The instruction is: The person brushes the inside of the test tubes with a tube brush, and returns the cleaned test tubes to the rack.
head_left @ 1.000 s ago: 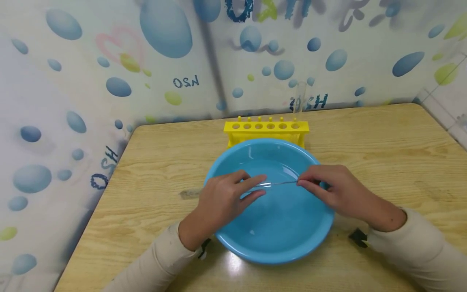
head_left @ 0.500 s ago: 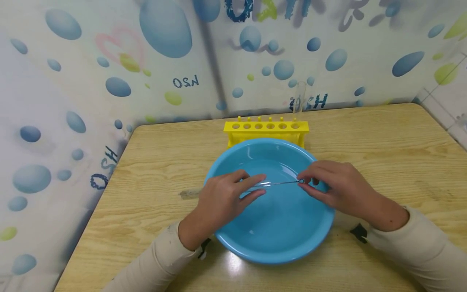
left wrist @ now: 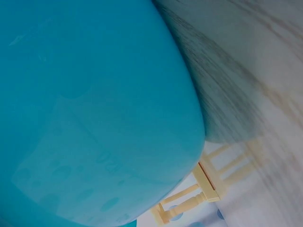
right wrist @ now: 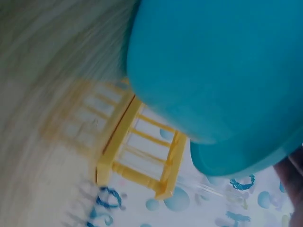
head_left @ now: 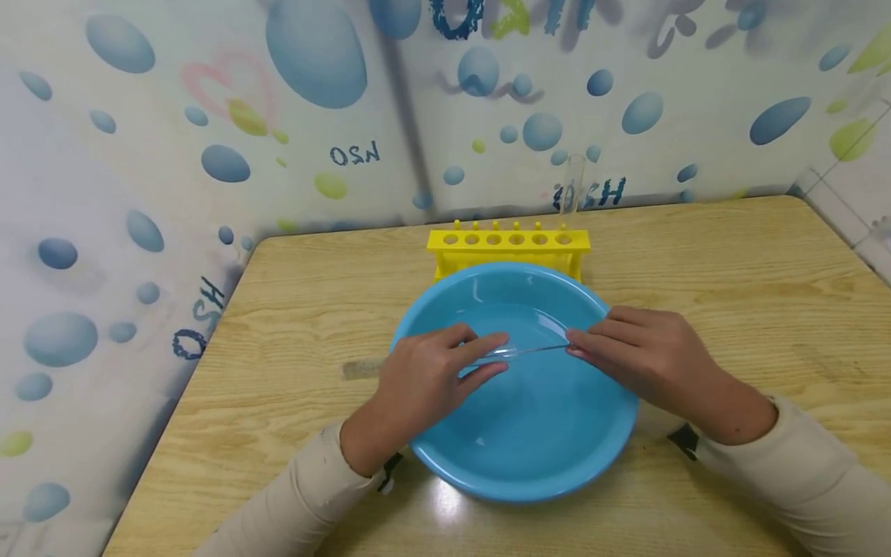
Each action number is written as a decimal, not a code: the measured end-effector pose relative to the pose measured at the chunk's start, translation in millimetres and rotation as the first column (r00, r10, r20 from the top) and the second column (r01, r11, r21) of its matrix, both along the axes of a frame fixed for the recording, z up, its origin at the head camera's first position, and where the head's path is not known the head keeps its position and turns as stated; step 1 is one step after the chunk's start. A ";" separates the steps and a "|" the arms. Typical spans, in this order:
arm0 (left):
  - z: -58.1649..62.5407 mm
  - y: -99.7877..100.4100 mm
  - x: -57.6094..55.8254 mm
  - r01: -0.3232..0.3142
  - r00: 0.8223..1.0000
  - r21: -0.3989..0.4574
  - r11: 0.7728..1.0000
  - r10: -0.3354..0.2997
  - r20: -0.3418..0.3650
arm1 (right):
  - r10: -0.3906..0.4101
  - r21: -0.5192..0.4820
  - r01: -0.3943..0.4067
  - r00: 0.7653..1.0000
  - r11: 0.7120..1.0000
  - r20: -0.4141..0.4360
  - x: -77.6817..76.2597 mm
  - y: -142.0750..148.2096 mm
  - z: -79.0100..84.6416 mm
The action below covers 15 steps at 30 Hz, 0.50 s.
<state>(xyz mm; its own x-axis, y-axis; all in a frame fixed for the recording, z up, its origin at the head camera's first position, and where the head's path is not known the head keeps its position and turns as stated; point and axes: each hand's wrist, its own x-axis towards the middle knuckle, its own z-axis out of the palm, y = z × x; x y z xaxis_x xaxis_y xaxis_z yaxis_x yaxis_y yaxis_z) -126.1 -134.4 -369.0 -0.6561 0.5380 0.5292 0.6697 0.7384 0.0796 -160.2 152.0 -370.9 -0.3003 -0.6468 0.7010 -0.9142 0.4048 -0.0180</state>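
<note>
Over the blue basin (head_left: 525, 489), my left hand (head_left: 425, 375) holds a clear glass test tube (head_left: 503, 354) between thumb and fingers; most of the tube is hidden behind the hand. A thin twisted wire (head_left: 546, 349), the handle of a test tube brush, comes out of the tube's right end. My right hand (head_left: 657, 362) pinches the wire's outer end, and its fingers cover that end. The brush's bristles cannot be seen. The right wrist view catches only part of my right hand (right wrist: 294, 187) by the basin's rim; the left wrist view shows no hand.
Behind the basin stands a yellow test tube rack (head_left: 511, 241), with a clear test tube (head_left: 574, 184) upright at its right end. The basin appears to hold water. A patterned wall (head_left: 292, 186) closes off the wooden table (head_left: 752, 309) at the back and left.
The fingers of my right hand have shifted on the brush handle: its small end loop showed half a second ago and is now covered. My left hand and the test tube have hardly moved.
</note>
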 end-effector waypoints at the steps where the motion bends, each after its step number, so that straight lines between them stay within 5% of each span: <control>1: 0.0 0.1 0.1 0.001 1.000 0.000 1.000 -0.001 0.002 | 0.005 -0.004 -0.004 0.999 1.000 0.034 0.0 -0.6 -0.7; 4: 0.9 0.3 0.3 0.007 1.000 -0.004 1.000 -0.007 0.011 | 0.004 0.001 -0.004 0.979 1.000 0.202 1.9 -1.3 -2.0; 7: 1.4 0.0 0.5 0.013 1.000 -0.007 1.000 -0.013 0.017 | 0.000 0.000 0.000 0.910 1.000 0.414 5.1 -2.4 -0.5; 12: 1.8 -0.3 0.7 0.023 1.000 -0.005 1.000 -0.023 0.008 | 0.010 -0.015 0.001 0.697 1.000 0.717 8.8 -3.3 4.4; 15: 1.6 -0.2 0.5 0.032 0.999 -0.004 0.999 -0.032 -0.003 | -0.017 -0.009 0.042 0.563 0.999 0.826 9.3 -3.7 7.5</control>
<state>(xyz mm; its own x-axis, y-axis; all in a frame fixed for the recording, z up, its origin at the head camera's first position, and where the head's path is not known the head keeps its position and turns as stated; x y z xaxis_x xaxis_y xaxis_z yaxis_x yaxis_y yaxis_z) -125.6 -134.5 -367.4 -0.6370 0.5607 0.5291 0.6933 0.7167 0.0752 -150.9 148.2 -363.4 -0.7750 -0.6133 0.1525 -0.4829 0.4190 -0.7689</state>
